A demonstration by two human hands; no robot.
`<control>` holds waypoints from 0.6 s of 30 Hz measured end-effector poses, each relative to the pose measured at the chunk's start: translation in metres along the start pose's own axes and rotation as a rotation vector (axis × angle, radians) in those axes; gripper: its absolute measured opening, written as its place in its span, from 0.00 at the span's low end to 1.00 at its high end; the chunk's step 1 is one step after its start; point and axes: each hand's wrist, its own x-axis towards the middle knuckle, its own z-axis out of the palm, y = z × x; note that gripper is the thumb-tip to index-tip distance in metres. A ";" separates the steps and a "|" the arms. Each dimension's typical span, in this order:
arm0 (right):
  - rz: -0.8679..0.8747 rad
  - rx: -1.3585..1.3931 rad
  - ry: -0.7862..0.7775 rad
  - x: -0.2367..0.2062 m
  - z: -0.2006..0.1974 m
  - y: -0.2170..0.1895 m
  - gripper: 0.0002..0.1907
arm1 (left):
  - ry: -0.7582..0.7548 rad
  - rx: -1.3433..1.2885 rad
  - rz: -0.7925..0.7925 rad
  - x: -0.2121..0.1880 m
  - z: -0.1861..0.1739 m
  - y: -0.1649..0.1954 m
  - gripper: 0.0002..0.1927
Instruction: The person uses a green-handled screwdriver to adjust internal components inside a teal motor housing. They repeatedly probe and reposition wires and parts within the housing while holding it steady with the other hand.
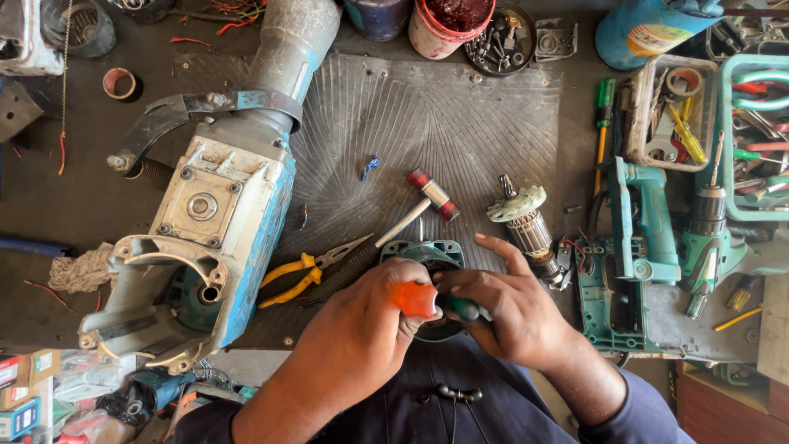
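The left hand [386,316] has its fingers closed around the orange plastic handle of a screwdriver [415,299], and the handle's long axis runs about sideways toward the right hand [501,308]. The right hand's fingers pinch a small dark-green part [465,309] just beside the handle tip, with the index finger stretched out free. Both hands sit directly above the round teal motor housing [427,252], which rests on the ribbed grey mat [427,123] of the counter, touching the hands' far side.

Single head view, steeply down, close over workbench [460,123]
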 end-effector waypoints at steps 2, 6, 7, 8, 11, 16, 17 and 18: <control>-0.023 -0.019 -0.013 0.001 -0.002 0.000 0.20 | -0.003 -0.043 -0.015 0.000 -0.004 0.003 0.17; -0.005 0.032 -0.015 0.009 -0.007 0.000 0.19 | 0.016 -0.083 -0.043 0.001 -0.010 0.004 0.20; 0.002 0.045 -0.024 0.011 -0.007 0.000 0.19 | 0.034 -0.061 -0.052 0.001 -0.010 0.004 0.20; -0.006 0.026 -0.027 0.013 -0.008 -0.001 0.19 | 0.038 -0.067 -0.052 0.000 -0.010 0.003 0.21; -0.016 -0.018 -0.026 0.015 -0.006 -0.003 0.19 | 0.030 -0.110 -0.051 -0.001 -0.006 -0.001 0.23; 0.003 0.018 -0.012 0.010 0.001 -0.001 0.20 | 0.072 -0.259 0.014 -0.011 0.000 -0.008 0.26; 0.011 0.024 -0.012 0.008 0.002 0.000 0.20 | 0.071 -0.255 0.005 -0.014 0.002 -0.009 0.25; 0.024 0.034 -0.014 0.007 0.002 0.001 0.21 | 0.069 -0.253 -0.008 -0.018 0.004 -0.009 0.25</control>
